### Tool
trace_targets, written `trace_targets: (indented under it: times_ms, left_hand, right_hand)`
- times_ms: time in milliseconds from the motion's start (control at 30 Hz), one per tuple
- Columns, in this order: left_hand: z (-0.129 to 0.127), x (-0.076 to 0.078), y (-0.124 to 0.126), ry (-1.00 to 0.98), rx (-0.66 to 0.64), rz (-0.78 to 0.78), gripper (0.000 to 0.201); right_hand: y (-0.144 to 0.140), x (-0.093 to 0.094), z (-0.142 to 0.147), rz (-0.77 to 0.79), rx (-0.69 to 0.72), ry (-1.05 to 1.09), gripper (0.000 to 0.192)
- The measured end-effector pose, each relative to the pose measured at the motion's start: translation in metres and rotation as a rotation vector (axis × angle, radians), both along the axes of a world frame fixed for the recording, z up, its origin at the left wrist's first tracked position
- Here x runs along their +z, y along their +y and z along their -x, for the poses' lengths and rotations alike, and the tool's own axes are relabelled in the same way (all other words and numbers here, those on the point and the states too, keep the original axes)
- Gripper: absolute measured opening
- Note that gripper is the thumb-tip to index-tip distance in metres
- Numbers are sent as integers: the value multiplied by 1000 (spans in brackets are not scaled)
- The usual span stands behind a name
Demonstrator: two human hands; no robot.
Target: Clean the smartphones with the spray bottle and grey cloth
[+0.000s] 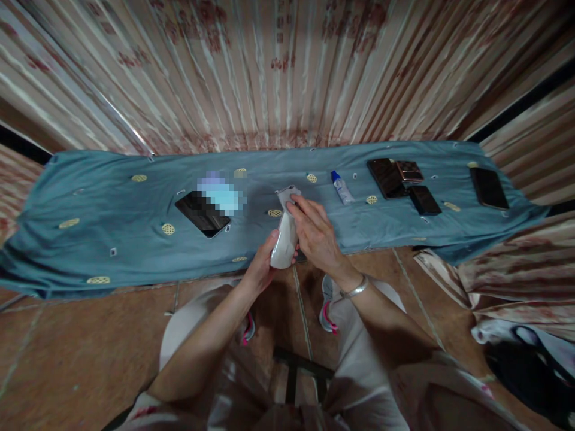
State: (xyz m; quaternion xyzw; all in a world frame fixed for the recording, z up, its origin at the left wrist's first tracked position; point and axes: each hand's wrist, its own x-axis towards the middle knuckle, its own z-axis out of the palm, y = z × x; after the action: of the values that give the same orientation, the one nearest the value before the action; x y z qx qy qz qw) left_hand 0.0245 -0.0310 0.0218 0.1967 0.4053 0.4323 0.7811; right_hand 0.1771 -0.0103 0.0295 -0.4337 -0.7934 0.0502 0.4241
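Note:
My left hand (263, 262) grips the lower end of a white, glossy, phone-like object (284, 244), which is tilted above the near edge of the cloth-covered table. Against that object's upper end, my right hand (317, 232) presses a grey cloth (287, 194) with its fingers. A silver bracelet circles the right wrist. To the left of my hands lies a dark-screened phone (203, 214), partly covered by a pixelated bright patch. Right of them rests a small clear bottle (343, 189) with a blue cap.
Farther right on the blue tablecloth (135, 239) are a dark phone (385, 178), a brown patterned case (409, 172), a black box (424, 200) and another dark device (489, 187). Pleated curtains (278, 90) hang behind. A dark bag (523, 371) sits at lower right.

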Motion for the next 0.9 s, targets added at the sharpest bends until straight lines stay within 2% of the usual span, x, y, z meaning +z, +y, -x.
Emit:
trace_targets:
  times_ms: [167,400,600,700,900]
  left_hand:
    - [1,-3,0,48,3,-19,34]
    - [-1,-4,4,-24,153,-54,26]
    - [-1,-1,1,21,22,-26,35]
    - [-1,-1,0,31,7,-14,35]
    - [-2,3,5,-36,168,13,32]
  right_hand:
    - [2,-2,-3,-10,-6,-33,51]
    - [-13,-6,11,-1,119,-110,55]
    - [0,-5,-2,3,26,-62,54]
    - [3,-5,-3,22,-3,-51,54]
    - [-12,-6,16,1,77,-58,52]
